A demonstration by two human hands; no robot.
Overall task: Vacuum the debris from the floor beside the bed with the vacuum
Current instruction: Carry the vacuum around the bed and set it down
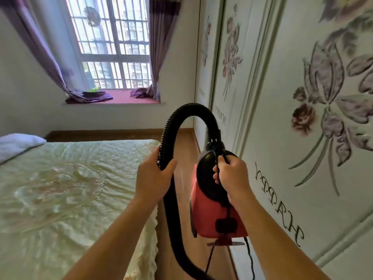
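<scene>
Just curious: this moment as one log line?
left hand: grips black ribbed hose | right hand: holds red-and-black vacuum body by handle | pale green quilted bed: at left

The room is shown in one view only, taken by a wide-angle camera worn on the head. The camera is aimed forward and somewhat down, along the strip of floor (pixel 182 190) just right of the bed (pixel 70 188). The bed is taken in across the left half, and the window (pixel 113 47) beyond the bed's far end is reached at the top. The flowered panels (pixel 302 118) right of the bed are passed at close range. The left hand (pixel 154 178) and right hand (pixel 232 174), held on the vacuum (pixel 212 215), are seen very near, just right of the bed.
</scene>
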